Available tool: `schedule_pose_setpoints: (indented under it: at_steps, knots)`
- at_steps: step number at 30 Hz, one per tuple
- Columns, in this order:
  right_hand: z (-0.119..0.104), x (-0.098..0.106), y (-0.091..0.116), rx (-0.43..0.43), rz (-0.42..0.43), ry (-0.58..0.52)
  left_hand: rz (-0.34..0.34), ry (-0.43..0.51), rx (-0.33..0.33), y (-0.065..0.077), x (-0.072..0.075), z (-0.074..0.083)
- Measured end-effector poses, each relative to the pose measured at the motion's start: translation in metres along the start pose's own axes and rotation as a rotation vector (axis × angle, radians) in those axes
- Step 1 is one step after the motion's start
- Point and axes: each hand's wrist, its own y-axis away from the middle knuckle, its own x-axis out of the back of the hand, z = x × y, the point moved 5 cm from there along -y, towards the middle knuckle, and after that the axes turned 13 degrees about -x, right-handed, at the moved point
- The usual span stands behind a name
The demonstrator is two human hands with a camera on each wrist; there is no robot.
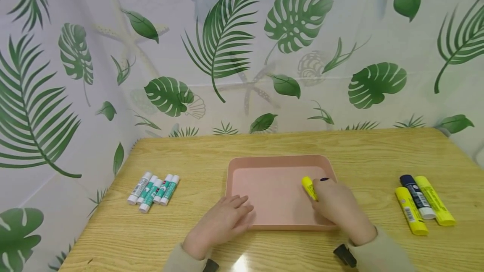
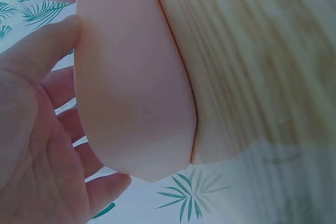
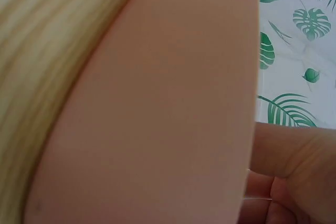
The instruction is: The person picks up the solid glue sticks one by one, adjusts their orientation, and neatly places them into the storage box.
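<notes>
A shallow pink tray [image 1: 272, 227] lies on the wooden table in front of the person. Over its right side, the right hand [image 1: 336, 205] grips a yellow glue stick [image 1: 308, 186], whose upper end sticks out past the fingers. A small dark blue end [image 1: 324, 179] shows at the same hand's fingertips, the rest of it hidden. At the tray's front left corner, the left hand [image 1: 223, 221] spreads its fingers loosely over the rim, holding nothing. In the left wrist view its thumb [image 2: 58, 40] is right at the tray's edge. The tray wall [image 3: 157, 103] hides the right fingertips in the right wrist view.
Several white-and-green glue sticks [image 1: 151, 194] lie grouped on the table left of the tray. To the right lie two yellow glue sticks [image 1: 411, 211] and a dark blue one [image 1: 417, 196] with a white end. A leaf-patterned cloth [image 1: 234, 116] hangs behind the table.
</notes>
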Motion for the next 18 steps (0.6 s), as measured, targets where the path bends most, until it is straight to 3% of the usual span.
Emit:
schedule_pose_setpoints:
  at_steps: [8,18]
  knots:
    - [0.0,-0.009,0.0,-0.067,-0.109,0.002,0.001,-0.002,-0.002,0.0,0.0,0.0]
    - [-0.001,-0.017,0.001,-0.063,-0.176,-0.072,-0.004,-0.015,0.007,0.001,0.001,0.001]
